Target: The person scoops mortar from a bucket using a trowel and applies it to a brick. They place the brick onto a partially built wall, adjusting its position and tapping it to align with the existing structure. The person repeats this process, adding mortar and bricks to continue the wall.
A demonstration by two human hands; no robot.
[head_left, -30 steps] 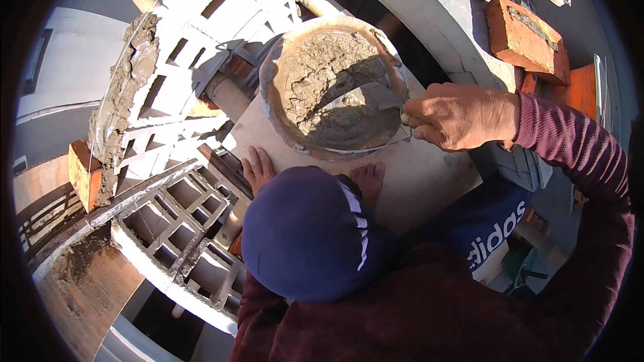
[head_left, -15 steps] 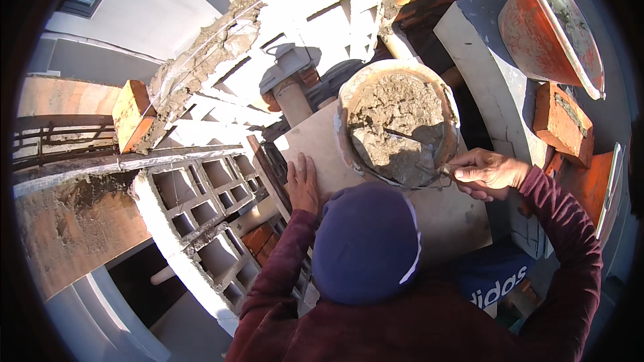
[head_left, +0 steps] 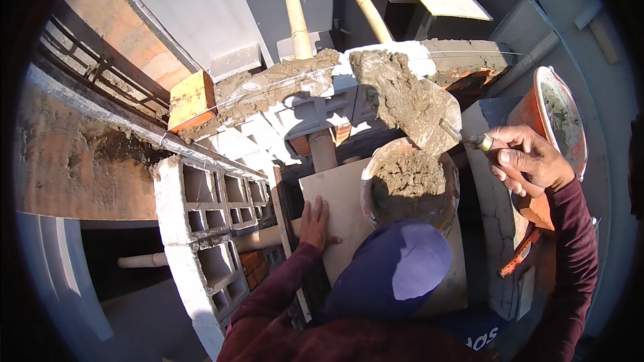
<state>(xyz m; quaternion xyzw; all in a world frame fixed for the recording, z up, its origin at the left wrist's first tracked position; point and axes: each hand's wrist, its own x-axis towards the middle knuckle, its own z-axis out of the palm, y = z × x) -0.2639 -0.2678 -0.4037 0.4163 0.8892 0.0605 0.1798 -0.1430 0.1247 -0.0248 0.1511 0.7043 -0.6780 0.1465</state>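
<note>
Trowel [head_left: 448,108] is up and tilted above the far rim of a round tub [head_left: 366,198], much of its blade buried under a thick slab of wet grey mortar [head_left: 392,94]. The right hand [head_left: 530,159] has the handle [head_left: 484,142], fingers curled round it, blade pointing away. From where I stand I can't tell whether the blade's far end touches the hollow-block wall [head_left: 278,119] or only hangs in front of it. The left hand [head_left: 314,222] lies flat, fingers straight, on the pale board [head_left: 343,191] beside the tub, gripping nothing that I can see. I'd reckon the load heavy and nose-down, since most of it sits well out from the fist. The blade should be stiff, the mortar soft and clingy, yet apt to slide if the wrist rolls. That handle is the place to take hold, close up behind the blade.
</note>
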